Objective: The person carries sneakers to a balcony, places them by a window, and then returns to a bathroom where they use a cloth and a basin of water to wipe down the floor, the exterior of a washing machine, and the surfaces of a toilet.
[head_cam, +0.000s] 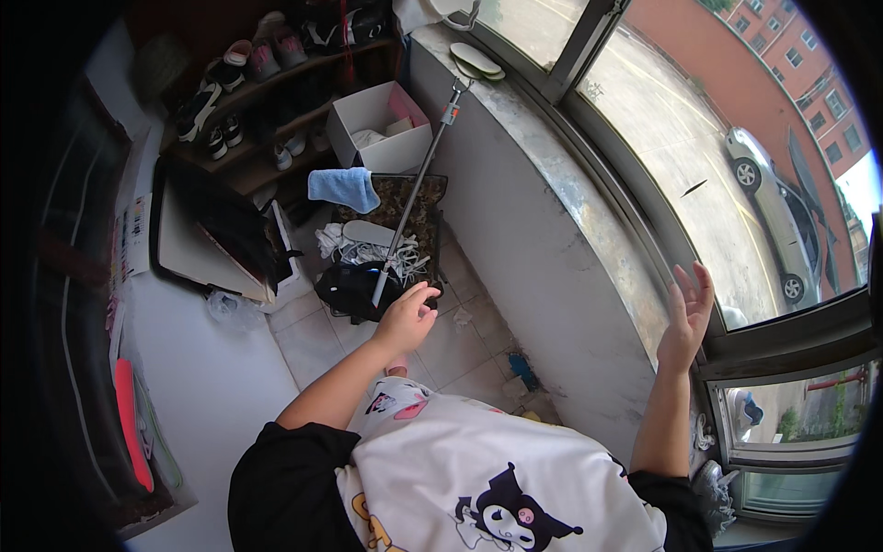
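My left hand hovers before the dark patterned seat, fingers loosely curled with nothing in them. Close beyond it lies a black cloth item, which I cannot name exactly. A telescopic metal pole with a forked tip slants from there up to the windowsill. On the seat lie a tangle of white shoelaces, a pale insole and a light-blue cloth. My right hand is raised beside the sill and window frame, fingers apart, holding nothing.
A wooden shoe rack holds several shoes, with a white open box before it. Insoles lie on the sill. A black case leans at left. Grey sneakers sit by the lower right window. Scraps lie on the tiled floor.
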Motion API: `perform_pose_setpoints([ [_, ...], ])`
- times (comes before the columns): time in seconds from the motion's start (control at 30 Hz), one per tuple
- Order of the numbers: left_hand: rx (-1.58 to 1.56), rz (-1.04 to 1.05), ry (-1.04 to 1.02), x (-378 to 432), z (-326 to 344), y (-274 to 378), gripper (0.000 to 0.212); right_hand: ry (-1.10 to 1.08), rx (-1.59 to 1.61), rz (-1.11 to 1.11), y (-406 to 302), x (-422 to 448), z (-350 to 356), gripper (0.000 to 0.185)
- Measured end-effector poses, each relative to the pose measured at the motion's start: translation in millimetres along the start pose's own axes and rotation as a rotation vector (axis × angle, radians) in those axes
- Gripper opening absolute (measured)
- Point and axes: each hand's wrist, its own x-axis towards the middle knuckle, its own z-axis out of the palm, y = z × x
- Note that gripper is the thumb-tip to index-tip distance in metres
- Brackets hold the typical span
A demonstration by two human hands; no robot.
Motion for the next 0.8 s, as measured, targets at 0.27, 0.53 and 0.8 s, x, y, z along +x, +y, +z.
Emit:
perform_pose_setpoints([
  [0.27, 0.258, -0.255, 0.131, 57.1, -79.0, -124.7, 0.052, -0.34, 0.079, 0.482, 62.5, -2.8, 177.1, 0.044],
  [0.53, 0.323, -0.461, -0.181, 213.7, -107.7, -177.2, 0.057, -0.491, 0.116, 0.604, 104.1, 3.0, 288.2, 0.04],
  [0.8, 0.283, -0.602, -0.367, 283.2, -1.8, -233.5, 0.054, -0.654, -0.114, 0.601, 126.0, -6.0, 296.0, 0.036],
])
